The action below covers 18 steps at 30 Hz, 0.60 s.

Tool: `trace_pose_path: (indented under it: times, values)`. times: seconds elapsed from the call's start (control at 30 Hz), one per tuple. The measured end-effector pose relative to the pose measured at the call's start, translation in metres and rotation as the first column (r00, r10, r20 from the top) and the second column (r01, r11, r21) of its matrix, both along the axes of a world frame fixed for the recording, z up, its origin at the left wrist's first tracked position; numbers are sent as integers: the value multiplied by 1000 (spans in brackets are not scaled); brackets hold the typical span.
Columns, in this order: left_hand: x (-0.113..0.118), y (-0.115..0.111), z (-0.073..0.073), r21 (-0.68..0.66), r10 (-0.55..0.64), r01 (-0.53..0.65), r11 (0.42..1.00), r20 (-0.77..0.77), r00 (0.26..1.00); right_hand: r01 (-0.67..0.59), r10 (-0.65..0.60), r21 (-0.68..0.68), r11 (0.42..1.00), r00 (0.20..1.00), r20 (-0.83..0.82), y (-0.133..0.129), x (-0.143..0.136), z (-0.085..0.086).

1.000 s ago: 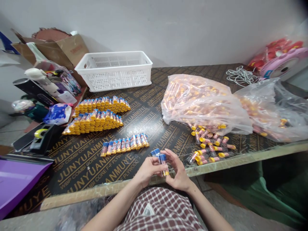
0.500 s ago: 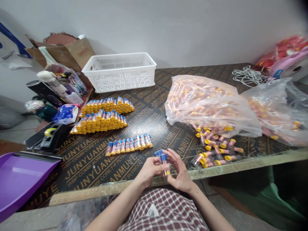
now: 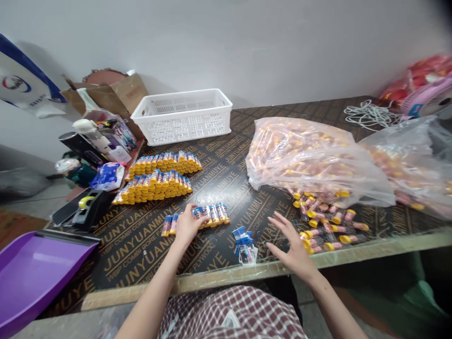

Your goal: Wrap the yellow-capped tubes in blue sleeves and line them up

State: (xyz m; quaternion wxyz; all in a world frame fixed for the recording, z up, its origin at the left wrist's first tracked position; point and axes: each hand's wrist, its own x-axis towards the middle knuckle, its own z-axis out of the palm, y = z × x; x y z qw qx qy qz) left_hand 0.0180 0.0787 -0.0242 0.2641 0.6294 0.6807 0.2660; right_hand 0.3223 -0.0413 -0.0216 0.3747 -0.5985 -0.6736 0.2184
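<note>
My left hand (image 3: pixel 188 227) reaches over the short row of blue-labelled tubes with yellow ends (image 3: pixel 216 214), its fingers closed on one or more of them near the middle of the row. My right hand (image 3: pixel 287 242) is spread and holds nothing, between the blue-and-clear labels (image 3: pixel 244 245) near the table's front edge and the loose pink tubes with yellow caps (image 3: pixel 332 230). Behind the row, two stacks of labelled tubes (image 3: pixel 151 186) lie on the dark table (image 3: pixel 226 176).
A white basket (image 3: pixel 183 123) stands at the back. Plastic bags of tubes (image 3: pixel 300 150) lie to the right, near a white cord (image 3: pixel 370 115) and a pink fan (image 3: pixel 429 96). At left are a tape dispenser (image 3: pixel 86 209), bottles and a purple dustpan (image 3: pixel 38 273).
My left hand has moved left to the row, from the tube both hands held. My right hand has moved right and opened. The labels on the table are now uncovered, and the view has shifted slightly.
</note>
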Motion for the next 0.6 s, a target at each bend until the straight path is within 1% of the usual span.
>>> trace_pose_path:
  times: [0.07, 0.13, 0.2, 0.23, 0.27, 0.3, 0.37, 0.4, 0.43, 0.5, 0.6]
  values:
    - [2, -1, 1, 6, -1, 1, 1000, -86, 996, 37, -36, -10, 999, 991, 131, 1, 20, -2]
    - [7, -5, 4, 45, 51, -45, 998, -146, 988, 65, -58, -18, 998, 967, 248, 0, 44, -7]
    - [17, -15, 7, 108, 75, -62, 992, -130, 989, 84, -64, -40, 996, 928, 367, -1, 68, -13]
    - [24, -21, 8, 130, 40, -28, 991, -92, 995, 95, -61, -59, 994, 902, 427, -2, 77, -16]
    - [33, -29, 8, 137, -33, 39, 990, -45, 998, 112, -56, -86, 990, 871, 488, -2, 85, -19]
    - [43, -37, 7, 132, -133, 132, 982, 0, 991, 133, -49, -117, 984, 839, 541, -1, 91, -20]
    - [63, -53, 1, 81, -343, 339, 937, 47, 938, 170, -29, -174, 970, 790, 612, 1, 96, -22]
    - [73, -59, -3, 46, -412, 410, 911, 40, 910, 178, -16, -196, 964, 779, 626, 3, 96, -22]
    - [81, -64, -7, 11, -454, 454, 891, 24, 890, 177, -5, -212, 961, 778, 629, 4, 94, -21]
    - [91, -69, -16, -31, -473, 472, 881, -10, 881, 153, 25, -234, 960, 788, 615, 7, 89, -21]
    - [95, -68, -23, -37, -437, 437, 899, 4, 899, 108, 73, -265, 958, 803, 591, 11, 83, -20]
